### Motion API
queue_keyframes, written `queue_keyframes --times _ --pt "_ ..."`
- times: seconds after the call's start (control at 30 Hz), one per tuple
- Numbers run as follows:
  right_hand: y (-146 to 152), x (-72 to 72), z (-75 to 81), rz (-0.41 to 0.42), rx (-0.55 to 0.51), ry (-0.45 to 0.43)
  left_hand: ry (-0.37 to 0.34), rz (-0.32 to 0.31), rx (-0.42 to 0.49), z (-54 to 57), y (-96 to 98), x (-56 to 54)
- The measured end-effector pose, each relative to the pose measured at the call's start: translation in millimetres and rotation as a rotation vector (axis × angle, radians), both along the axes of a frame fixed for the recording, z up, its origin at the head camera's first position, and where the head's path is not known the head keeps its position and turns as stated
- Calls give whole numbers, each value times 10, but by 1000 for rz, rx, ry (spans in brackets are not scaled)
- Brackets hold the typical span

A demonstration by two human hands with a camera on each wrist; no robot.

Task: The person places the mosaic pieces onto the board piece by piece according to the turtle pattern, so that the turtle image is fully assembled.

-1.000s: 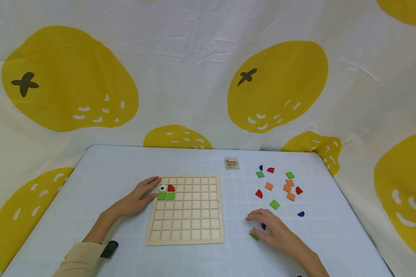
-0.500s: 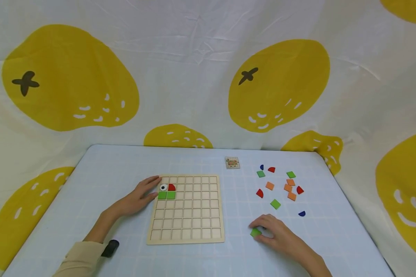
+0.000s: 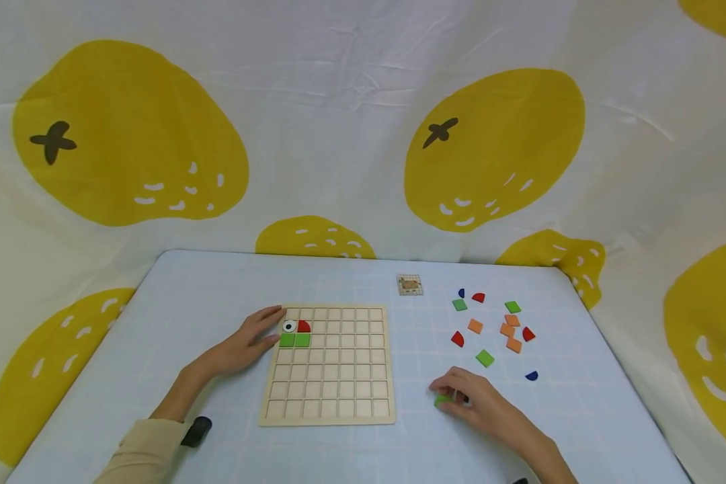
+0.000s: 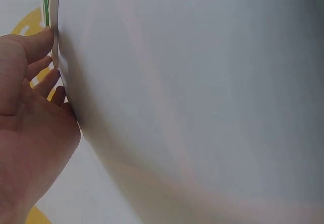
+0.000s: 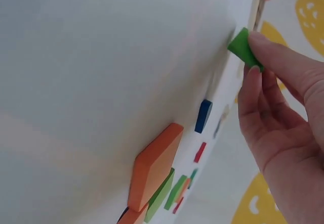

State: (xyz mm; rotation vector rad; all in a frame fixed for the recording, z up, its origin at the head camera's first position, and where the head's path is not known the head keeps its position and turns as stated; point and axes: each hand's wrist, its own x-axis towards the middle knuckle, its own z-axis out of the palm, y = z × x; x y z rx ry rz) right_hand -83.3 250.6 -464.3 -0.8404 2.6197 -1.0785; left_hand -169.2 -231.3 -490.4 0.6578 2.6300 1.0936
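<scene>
My left hand (image 3: 242, 346) rests with outstretched fingers at the left edge of a pale wooden grid board (image 3: 329, 374). In the left wrist view, the thumb and fingertips touch that edge. On the board sit a white eye tile (image 3: 288, 327), a red quarter-round tile (image 3: 304, 327) and two green square tiles (image 3: 294, 340) below them. To the right of the board, my right hand (image 3: 480, 401) pinches a green square tile (image 5: 244, 48) between thumb and fingers, just above the table. A dark blue piece (image 3: 466, 399) is mostly hidden under this hand.
Loose tiles lie on the right side of the table: orange squares (image 3: 474, 326), green squares (image 3: 485, 357), red quarter-rounds (image 3: 457, 339) and a blue half-round (image 3: 532, 376). A small pattern card (image 3: 410, 285) lies behind the board. A lemon-print cloth (image 3: 363, 154) hangs at the back.
My right hand has closed its thumb and fingers on the green square tile, which lay on the table, and turned it. The left hand stays at the board's edge.
</scene>
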Motion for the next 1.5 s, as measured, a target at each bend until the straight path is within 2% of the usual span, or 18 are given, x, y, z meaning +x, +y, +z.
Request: queue_keyframes --times 0.27,0.6,0.83,1.13,1.5 --pt "-128 -85 38 -24 -9 68 4 -1 6 -4 2 -6" --pt "-294 -216 18 -71 -49 104 35 -22 9 26 33 10" --pt "-427 -330 -4 -98 -113 206 47 -27 1 2 33 1" --pt "-655 -444 20 -97 -155 162 38 -21 -8 -27 8 -22" --pt "-954 -546 39 -78 -217 125 31 -11 -5 33 30 8"
